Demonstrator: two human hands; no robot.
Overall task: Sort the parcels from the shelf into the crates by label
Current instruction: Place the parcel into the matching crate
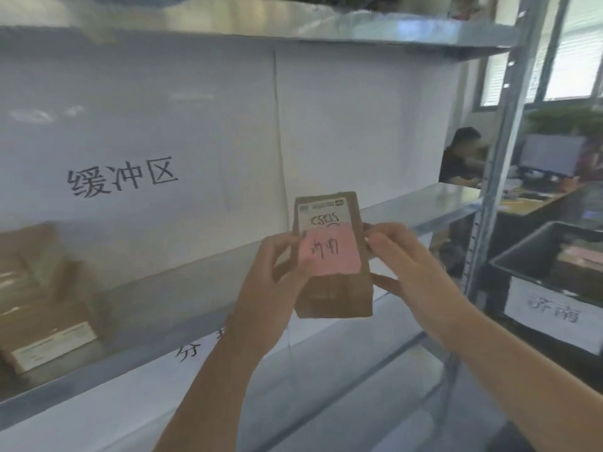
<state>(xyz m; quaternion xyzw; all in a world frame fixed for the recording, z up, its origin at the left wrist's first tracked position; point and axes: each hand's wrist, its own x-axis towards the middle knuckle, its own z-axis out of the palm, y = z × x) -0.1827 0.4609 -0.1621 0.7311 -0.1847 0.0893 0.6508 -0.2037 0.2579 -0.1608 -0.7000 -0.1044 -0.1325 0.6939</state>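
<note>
A small brown cardboard parcel (336, 288) is held up in front of the metal shelf (424, 210), its top face turned toward me. It carries a white printed label and a pink sticky note with handwritten characters. My left hand (277, 272) grips its left side and my right hand (401, 259) grips its right side, fingers wrapped around the edges. A dark grey crate (509, 265) with a white paper label stands at the right, apart from the parcel.
Another brown parcel (42, 308) lies on the shelf at the far left. White paper with handwritten characters lines the shelf's back. A shelf upright (499, 151) rises on the right. Behind it a person sits at a desk with a monitor.
</note>
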